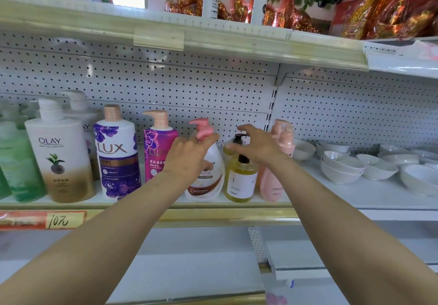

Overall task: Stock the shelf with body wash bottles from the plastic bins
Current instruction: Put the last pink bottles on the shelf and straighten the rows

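The white bottle [209, 182] with a pink pump stands on the shelf [225, 214], between a magenta bottle [156, 155] and a yellow bottle [240, 182]. The left hand [189, 156] rests on its shoulder, fingers fairly straight. The right hand [259, 147] hovers spread and relaxed over the yellow bottle, perhaps touching its pump.
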`<control>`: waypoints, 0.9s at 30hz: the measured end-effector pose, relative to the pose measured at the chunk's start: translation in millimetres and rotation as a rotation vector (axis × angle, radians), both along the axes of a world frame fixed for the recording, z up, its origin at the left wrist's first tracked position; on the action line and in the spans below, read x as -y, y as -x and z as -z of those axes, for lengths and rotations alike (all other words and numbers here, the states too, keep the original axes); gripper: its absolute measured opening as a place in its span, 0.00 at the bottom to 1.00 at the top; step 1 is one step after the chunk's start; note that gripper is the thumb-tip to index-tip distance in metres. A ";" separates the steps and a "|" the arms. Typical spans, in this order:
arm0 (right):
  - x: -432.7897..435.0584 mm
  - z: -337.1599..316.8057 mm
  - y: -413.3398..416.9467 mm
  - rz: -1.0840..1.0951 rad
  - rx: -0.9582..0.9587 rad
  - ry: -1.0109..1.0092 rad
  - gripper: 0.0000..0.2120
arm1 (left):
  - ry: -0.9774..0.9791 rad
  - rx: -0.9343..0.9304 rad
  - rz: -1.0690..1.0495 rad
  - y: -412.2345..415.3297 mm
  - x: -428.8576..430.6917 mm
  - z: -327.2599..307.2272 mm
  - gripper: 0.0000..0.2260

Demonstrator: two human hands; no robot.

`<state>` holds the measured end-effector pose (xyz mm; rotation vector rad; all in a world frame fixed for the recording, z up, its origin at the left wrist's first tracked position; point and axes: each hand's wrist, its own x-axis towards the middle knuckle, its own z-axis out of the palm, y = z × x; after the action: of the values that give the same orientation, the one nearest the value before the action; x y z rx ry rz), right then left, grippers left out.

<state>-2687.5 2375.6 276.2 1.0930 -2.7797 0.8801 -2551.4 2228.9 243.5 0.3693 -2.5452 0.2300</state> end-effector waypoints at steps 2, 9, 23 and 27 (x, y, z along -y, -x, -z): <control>4.1 -3.6 6.5 0.007 0.062 0.136 0.35 | 0.002 0.002 0.002 -0.4 0.4 -0.3 0.34; 28.1 -3.3 31.4 -0.038 0.239 0.015 0.31 | -0.031 0.038 -0.019 0.4 -0.4 -2.9 0.34; 33.4 -2.2 21.6 -0.060 0.059 -0.072 0.29 | -0.053 0.045 -0.044 0.8 -3.1 -1.7 0.34; 12.4 -13.8 8.4 -0.042 -0.096 0.066 0.25 | -0.063 0.052 -0.068 0.1 -8.6 -1.6 0.33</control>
<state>-2695.9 2363.1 290.0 1.1549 -2.6400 0.8919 -2551.5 2237.6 245.1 0.4802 -2.5983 0.1866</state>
